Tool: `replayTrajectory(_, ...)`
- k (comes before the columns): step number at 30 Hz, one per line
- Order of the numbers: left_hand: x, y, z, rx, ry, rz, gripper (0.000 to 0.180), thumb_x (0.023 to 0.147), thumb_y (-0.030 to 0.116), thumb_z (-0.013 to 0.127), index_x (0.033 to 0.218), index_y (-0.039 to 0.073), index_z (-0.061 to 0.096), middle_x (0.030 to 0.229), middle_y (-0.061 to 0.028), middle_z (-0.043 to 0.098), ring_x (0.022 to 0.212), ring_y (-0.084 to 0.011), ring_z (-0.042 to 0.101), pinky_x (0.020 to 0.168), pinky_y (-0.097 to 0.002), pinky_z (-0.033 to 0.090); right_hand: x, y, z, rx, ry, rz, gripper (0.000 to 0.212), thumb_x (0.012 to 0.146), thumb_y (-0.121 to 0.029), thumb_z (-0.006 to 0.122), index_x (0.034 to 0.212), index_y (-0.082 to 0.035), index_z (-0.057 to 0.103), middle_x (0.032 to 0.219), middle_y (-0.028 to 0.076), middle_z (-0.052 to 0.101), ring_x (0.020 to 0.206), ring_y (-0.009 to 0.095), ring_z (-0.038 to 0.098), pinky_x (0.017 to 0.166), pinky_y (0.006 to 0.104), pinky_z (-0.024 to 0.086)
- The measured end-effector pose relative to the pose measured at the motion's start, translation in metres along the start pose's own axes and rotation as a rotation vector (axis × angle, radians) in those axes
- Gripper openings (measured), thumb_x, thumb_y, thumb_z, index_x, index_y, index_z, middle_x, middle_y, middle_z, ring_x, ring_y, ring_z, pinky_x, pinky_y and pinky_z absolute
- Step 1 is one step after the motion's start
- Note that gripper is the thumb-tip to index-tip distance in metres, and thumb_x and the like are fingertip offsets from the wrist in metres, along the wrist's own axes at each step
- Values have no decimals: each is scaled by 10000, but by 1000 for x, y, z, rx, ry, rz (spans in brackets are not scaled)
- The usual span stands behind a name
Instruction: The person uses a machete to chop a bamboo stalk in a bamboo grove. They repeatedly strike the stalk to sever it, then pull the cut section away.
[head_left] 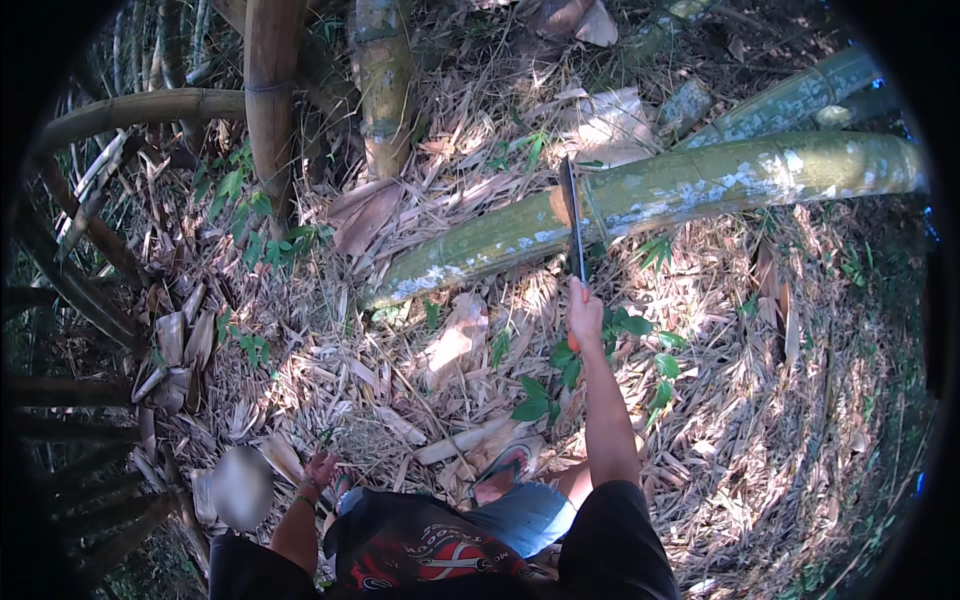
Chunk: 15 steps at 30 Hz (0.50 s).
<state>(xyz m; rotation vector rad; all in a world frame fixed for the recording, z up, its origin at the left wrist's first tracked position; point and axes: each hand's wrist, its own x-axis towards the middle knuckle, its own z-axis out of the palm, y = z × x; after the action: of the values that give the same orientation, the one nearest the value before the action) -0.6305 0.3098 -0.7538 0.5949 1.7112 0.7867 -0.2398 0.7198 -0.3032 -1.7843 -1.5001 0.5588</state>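
In my right hand is the orange handle of a long-bladed machete. Its blade reaches away from me across a thick green bamboo culm that lies on the ground. A brown patch shows on the culm right beside the blade; whether the edge has sunk into it I cannot tell. My left hand hangs low near my left leg, its fingers apart and holding nothing.
Upright bamboo stems stand at the far left, with a bent stem joining them. More cut culms lie behind the main one. Dry leaves and small green plants cover the ground around my sandalled foot.
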Motion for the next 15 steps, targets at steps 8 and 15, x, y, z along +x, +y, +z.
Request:
replayTrajectory(8,-9,-16,-28,-106,44,-92,772,783,584,692,1271,-1,563,1021,-161,681,861,-185,646,742,-333,524,-27,-89,-52,-367,0,-89,684,835,-626,586,694,42,631,633,184,609,645,298,610,684,415,469)
replayTrajectory(15,26,-29,-33,125,27,-114,822,773,693,604,1261,32,579,1187,-213,632,1142,-323,585,967,-390,450,-86,-240,-110,181,113,-620,353,935,-356,608,823,-22,595,591,-16,486,575,67,394,543,259,354)
